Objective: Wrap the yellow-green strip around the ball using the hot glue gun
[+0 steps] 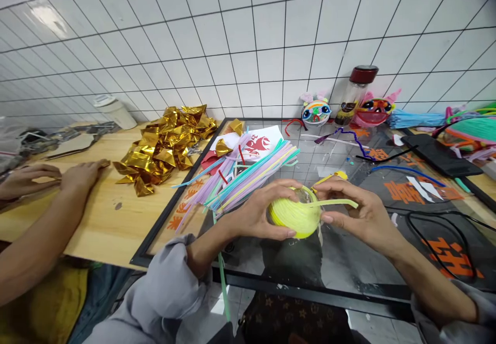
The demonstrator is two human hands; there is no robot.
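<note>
My left hand (263, 209) is wrapped round the left side of a ball (294, 215), which is coiled in fuzzy yellow pipe cleaner, with a clear plastic part showing at its top. Thumb and fingers of my right hand (360, 215) grip the ball's right edge. Between them a loose yellow pipe cleaner end (341, 203) sticks out to the right. Left of the ball lies a bundle of pastel pipe cleaners (248, 176) in purple, teal, yellow and blue. Behind my right fingers is a small yellow piece (340, 175), partly hidden.
Gold foil pieces (163, 145) are heaped at left, near another person's hands (77, 178). Finished animal-face balls (316, 112) stand by a red-capped bottle (358, 91) along the tiled wall. A black phone (442, 155) and a dark cable (437, 217) lie right on the glass-topped surface.
</note>
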